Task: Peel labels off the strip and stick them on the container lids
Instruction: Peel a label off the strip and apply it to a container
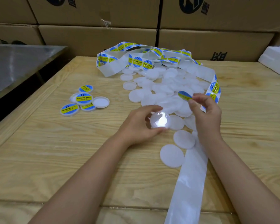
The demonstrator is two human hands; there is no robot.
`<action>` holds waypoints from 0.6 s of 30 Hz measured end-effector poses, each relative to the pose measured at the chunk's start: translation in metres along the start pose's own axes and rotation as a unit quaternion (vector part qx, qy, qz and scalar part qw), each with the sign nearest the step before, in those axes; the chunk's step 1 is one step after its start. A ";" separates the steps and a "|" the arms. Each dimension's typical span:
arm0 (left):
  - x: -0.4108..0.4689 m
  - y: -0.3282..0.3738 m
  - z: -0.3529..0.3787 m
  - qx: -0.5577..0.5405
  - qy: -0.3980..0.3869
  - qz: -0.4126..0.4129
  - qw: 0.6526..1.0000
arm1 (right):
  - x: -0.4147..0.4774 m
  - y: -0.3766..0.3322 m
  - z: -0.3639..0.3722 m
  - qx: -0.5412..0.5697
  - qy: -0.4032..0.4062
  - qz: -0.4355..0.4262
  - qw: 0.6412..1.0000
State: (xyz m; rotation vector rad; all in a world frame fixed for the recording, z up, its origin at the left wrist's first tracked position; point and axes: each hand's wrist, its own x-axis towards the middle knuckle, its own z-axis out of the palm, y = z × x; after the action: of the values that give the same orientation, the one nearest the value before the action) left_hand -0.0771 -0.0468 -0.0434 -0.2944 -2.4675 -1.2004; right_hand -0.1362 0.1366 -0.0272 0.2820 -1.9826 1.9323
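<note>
Wooden counter point(55, 159) is carrying four labelled lids point(83, 98) centre left; left hand point(136, 125) is gripping one plain lid point(160, 121), right hand point(207, 115) pinching one label point(185, 95); cardboard boxes point(97, 38) behind.

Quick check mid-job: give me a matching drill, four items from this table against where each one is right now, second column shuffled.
1 peeled label
2 bare lid
3 labelled lids
4 empty backing strip

A grouped on the table, left of both hands
B pinched in the right hand
C held in the left hand
D trailing toward the near table edge

Pairs: 1-B, 2-C, 3-A, 4-D
</note>
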 end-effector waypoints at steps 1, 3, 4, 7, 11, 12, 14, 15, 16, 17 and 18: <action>0.001 0.001 0.001 -0.020 0.041 0.001 0.999 | -0.004 -0.003 0.004 0.006 -0.030 -0.002 1.000; 0.001 0.005 0.004 -0.045 0.107 0.009 0.993 | -0.012 -0.007 0.011 -0.006 -0.095 -0.006 0.995; 0.002 0.007 0.006 -0.049 0.129 0.013 0.990 | -0.015 -0.009 0.014 -0.018 -0.121 -0.004 0.992; 0.001 0.013 0.011 -0.033 0.156 0.038 0.986 | -0.021 -0.011 0.020 -0.023 -0.177 0.031 0.984; 0.001 0.018 0.014 -0.065 0.140 0.002 0.988 | -0.021 -0.014 0.020 0.027 -0.207 0.038 0.977; 0.002 0.021 0.013 -0.118 0.134 -0.044 0.983 | -0.020 -0.014 0.019 0.030 -0.205 0.036 0.978; 0.005 0.025 0.012 -0.263 0.115 -0.143 0.947 | -0.019 -0.012 0.018 0.031 -0.209 0.035 0.977; 0.007 0.024 0.010 -0.327 0.093 -0.183 0.923 | -0.018 -0.011 0.018 0.022 -0.213 0.032 0.976; 0.007 0.023 0.009 -0.369 0.068 -0.211 0.903 | -0.017 -0.010 0.017 0.009 -0.215 0.026 0.976; 0.008 0.021 0.008 -0.397 0.047 -0.233 0.887 | -0.016 -0.009 0.017 -0.002 -0.215 0.021 0.976; 0.008 0.019 0.006 -0.414 0.035 -0.249 0.875 | -0.015 -0.009 0.017 -0.009 -0.214 0.018 0.977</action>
State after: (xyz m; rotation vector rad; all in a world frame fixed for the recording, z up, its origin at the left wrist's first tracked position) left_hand -0.0789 -0.0297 -0.0301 0.1931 -1.8640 -2.4034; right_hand -0.1208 0.1181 -0.0248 0.7158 -2.2771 2.0020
